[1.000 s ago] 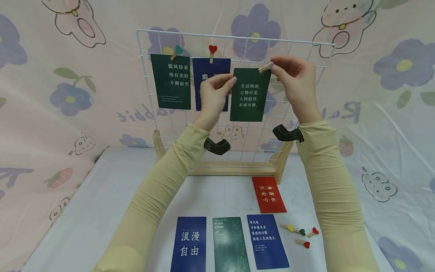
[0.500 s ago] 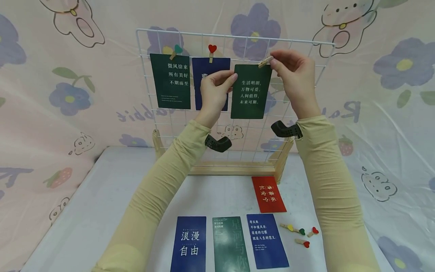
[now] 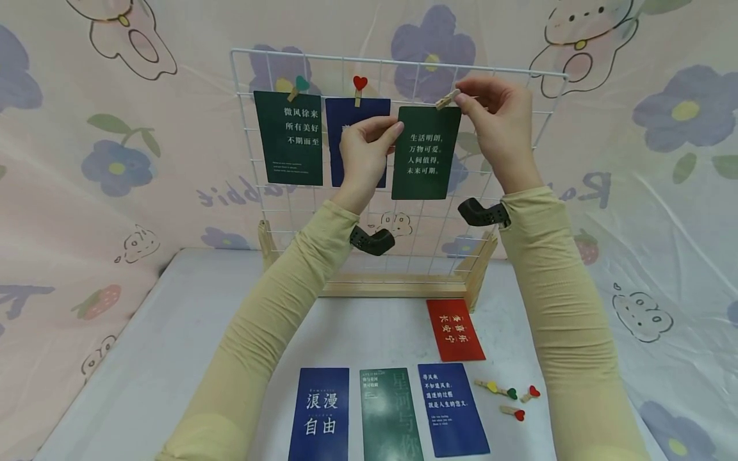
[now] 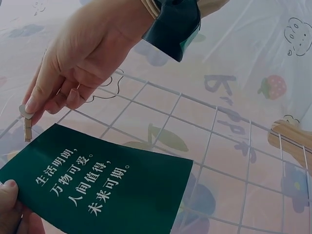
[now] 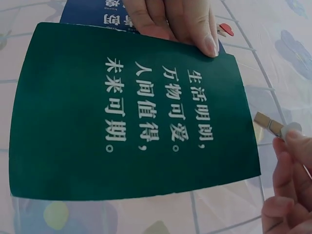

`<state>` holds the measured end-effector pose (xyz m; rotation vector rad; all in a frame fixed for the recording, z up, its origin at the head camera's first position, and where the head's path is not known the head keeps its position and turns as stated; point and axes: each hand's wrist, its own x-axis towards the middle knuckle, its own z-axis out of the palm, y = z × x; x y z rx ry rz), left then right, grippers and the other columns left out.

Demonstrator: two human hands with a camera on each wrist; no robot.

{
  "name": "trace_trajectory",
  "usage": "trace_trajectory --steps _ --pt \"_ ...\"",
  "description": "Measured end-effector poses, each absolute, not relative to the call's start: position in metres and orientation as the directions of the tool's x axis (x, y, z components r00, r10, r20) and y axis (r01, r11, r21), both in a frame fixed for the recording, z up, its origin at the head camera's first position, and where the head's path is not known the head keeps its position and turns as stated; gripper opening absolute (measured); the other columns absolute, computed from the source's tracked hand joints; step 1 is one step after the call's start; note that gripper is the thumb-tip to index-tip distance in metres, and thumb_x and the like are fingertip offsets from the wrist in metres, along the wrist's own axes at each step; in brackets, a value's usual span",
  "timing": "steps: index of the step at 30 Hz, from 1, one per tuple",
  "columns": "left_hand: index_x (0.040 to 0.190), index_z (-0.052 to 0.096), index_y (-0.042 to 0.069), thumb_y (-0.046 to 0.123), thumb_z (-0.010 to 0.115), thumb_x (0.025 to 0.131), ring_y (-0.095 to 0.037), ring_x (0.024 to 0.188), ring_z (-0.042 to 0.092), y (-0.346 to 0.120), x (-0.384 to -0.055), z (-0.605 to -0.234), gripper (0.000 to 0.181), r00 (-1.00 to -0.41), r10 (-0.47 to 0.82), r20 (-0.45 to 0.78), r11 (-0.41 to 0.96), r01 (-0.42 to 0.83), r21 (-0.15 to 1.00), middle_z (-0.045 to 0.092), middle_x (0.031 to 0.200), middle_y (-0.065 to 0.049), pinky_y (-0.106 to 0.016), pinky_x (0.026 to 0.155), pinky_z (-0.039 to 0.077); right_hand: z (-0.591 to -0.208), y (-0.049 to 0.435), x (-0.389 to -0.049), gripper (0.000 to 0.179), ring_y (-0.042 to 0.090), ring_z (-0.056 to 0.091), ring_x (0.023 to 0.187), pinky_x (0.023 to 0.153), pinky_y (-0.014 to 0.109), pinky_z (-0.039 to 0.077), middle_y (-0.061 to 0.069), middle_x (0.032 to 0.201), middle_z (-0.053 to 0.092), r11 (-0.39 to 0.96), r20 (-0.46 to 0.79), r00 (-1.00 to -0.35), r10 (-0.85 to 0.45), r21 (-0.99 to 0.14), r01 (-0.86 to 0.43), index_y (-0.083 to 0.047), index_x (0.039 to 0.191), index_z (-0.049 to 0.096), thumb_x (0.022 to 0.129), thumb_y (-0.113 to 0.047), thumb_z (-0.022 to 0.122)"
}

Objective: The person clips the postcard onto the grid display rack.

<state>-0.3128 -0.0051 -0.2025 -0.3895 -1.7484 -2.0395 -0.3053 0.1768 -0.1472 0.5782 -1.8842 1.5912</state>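
Observation:
My left hand (image 3: 369, 150) pinches the left edge of a green card (image 3: 426, 173) with white lettering, held upright in front of the white wire grid (image 3: 507, 70). Above the card's top edge, my right hand (image 3: 501, 128) pinches a small wooden clothespin (image 5: 269, 123) by its pale end. In the right wrist view a narrow gap shows between the clothespin's tip and the card. To the left hang another green card (image 3: 291, 153), under a teal-heart clothespin (image 3: 298, 88), and a blue card (image 3: 360, 110), under a red-heart clothespin (image 3: 360, 89). The left hand partly covers the blue one.
The grid stands on a wooden base (image 3: 392, 286). On the white table (image 3: 190, 358) lie a red card (image 3: 457, 330), two blue cards (image 3: 319, 413) (image 3: 453, 410), a green card (image 3: 391, 416) and several heart clothespins (image 3: 513, 415). A patterned cloth (image 3: 144, 211) hangs behind.
The held green card has risen slightly toward the grid's top. The right hand with the clothespin has moved a little up and left.

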Motion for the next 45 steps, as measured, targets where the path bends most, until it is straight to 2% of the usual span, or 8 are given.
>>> trace_trajectory --steps 10,20,28,35,45 --pt "0.104 0.072 0.003 0.011 0.070 0.088 -0.014 0.083 0.064 -0.003 -0.316 -0.203 0.019 -0.866 -0.159 0.475 -0.077 0.490 0.868 0.069 0.095 -0.005 -0.021 0.075 0.054 -0.147 0.178 -0.319 0.012 0.011 0.056 0.074 0.067 0.022 0.039 0.002 0.094 0.068 0.368 0.710 -0.702 0.063 -0.670 -0.644 -0.007 0.098 0.075 0.087 -0.008 0.071" --pt "0.105 0.072 0.002 0.012 0.070 0.087 -0.017 0.083 0.064 -0.002 -0.314 -0.201 0.020 -0.864 -0.175 0.472 -0.063 0.488 0.870 0.070 0.096 -0.008 -0.021 0.073 0.054 -0.144 0.170 -0.316 0.010 0.011 0.056 0.073 0.065 0.023 0.038 0.001 0.089 0.068 0.394 0.715 -0.696 0.065 -0.660 -0.640 -0.004 0.095 0.075 0.087 -0.007 0.071" --pt "0.104 0.073 0.002 0.012 0.070 0.087 -0.014 0.082 0.064 0.001 -0.316 -0.200 0.019 -0.850 -0.195 0.490 -0.047 0.507 0.861 0.071 0.095 -0.006 -0.020 0.073 0.054 -0.146 0.169 -0.323 0.011 0.011 0.058 0.073 0.067 0.023 0.043 -0.003 0.084 0.068 0.428 0.742 -0.670 0.043 -0.619 -0.658 -0.002 0.095 0.075 0.086 -0.007 0.072" --pt "0.104 0.073 0.005 0.013 0.070 0.087 -0.011 0.082 0.064 0.003 -0.316 -0.201 0.019 -0.837 -0.211 0.506 -0.003 0.518 0.856 0.071 0.095 -0.004 -0.019 0.072 0.054 -0.147 0.168 -0.325 0.014 0.011 0.058 0.074 0.068 0.022 0.043 0.002 0.087 0.069 0.474 0.759 -0.650 0.026 -0.582 -0.660 -0.002 0.097 0.075 0.087 -0.011 0.072" --pt "0.104 0.074 0.006 0.015 0.071 0.087 -0.012 0.079 0.064 0.004 -0.315 -0.201 0.019 -0.827 -0.235 0.510 0.038 0.517 0.855 0.071 0.093 -0.004 -0.019 0.069 0.053 -0.144 0.168 -0.322 0.014 0.009 0.057 0.072 0.067 0.022 0.042 0.002 0.089 0.070 0.500 0.764 -0.643 0.057 -0.579 -0.644 -0.003 0.096 0.075 0.087 -0.013 0.072"
